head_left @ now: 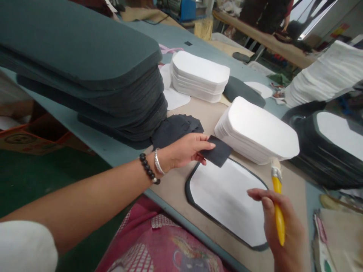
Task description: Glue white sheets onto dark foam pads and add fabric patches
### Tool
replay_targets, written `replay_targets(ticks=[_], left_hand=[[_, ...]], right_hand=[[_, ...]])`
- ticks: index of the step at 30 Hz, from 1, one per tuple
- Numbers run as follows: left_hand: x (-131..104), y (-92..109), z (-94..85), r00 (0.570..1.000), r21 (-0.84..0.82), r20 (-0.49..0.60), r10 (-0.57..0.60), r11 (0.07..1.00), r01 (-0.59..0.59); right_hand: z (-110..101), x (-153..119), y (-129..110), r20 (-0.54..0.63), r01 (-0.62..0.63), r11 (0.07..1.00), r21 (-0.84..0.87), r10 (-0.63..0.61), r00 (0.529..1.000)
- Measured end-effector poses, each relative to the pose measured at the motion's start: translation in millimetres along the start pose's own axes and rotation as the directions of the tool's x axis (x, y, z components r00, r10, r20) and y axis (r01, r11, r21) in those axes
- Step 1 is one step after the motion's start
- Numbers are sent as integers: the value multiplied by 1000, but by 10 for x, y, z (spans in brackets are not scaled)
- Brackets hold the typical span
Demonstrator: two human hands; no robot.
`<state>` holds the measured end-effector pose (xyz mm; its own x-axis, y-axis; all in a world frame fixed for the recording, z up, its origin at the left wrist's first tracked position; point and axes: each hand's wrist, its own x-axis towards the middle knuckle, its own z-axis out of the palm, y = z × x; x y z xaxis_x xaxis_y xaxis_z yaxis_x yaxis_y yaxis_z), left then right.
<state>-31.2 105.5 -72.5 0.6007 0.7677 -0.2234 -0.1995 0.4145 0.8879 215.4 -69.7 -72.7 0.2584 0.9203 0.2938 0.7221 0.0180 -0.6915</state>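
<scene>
I see my left hand [184,151] pinching a small dark grey rectangular fabric patch [217,151] at its fingertips, just over the far end of the white, dark-edged flat panel [227,196]. My right hand [283,223], nearer me, grips a yellow-handled brush [278,204], bristles pointing away toward the white foam stack [258,130].

The flat panel [227,200] lies on the bench [176,185]. Behind it, to the left, sits the patch pile [172,130]; behind it, to the right, the sheet stack [258,130]; far left, the foam stack [85,68].
</scene>
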Motion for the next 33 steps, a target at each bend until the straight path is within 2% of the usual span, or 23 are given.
replay_targets(ticks=[1,3,7,11,14,17,19,24,28,33], left_hand=[[-5,-67,120,996,-51,74,-47,997,51],[0,-204,330,985,-86,139,-100,990,113],[1,-486,617,979,-78,138,-149,984,161],[-40,-796,752,955,76,134,-265,963,257],[21,-936,797,960,327,39,-277,911,250],[229,-914,827,986,648,-36,-164,747,148],[411,-839,846,995,773,-50,-89,628,95],[731,-685,896,994,918,-100,31,388,80],[789,-670,926,990,970,-117,75,223,98],[813,-697,942,992,991,-97,75,95,90]], right_hand=[[32,29,-3,6,9,999,46,-10,1000],[94,81,-10,12,-8,989,148,6,1000],[202,72,24,2,-138,937,320,145,989],[288,-90,180,-63,-219,955,202,235,970],[322,-136,329,-49,-279,953,119,286,957],[333,-5,442,-57,-313,948,65,316,947],[345,153,491,-96,-316,949,-2,314,944],[436,472,578,-123,-306,938,-161,289,950],[512,515,657,-113,-304,927,-218,286,952],[557,513,718,-105,-303,912,-277,285,953]])
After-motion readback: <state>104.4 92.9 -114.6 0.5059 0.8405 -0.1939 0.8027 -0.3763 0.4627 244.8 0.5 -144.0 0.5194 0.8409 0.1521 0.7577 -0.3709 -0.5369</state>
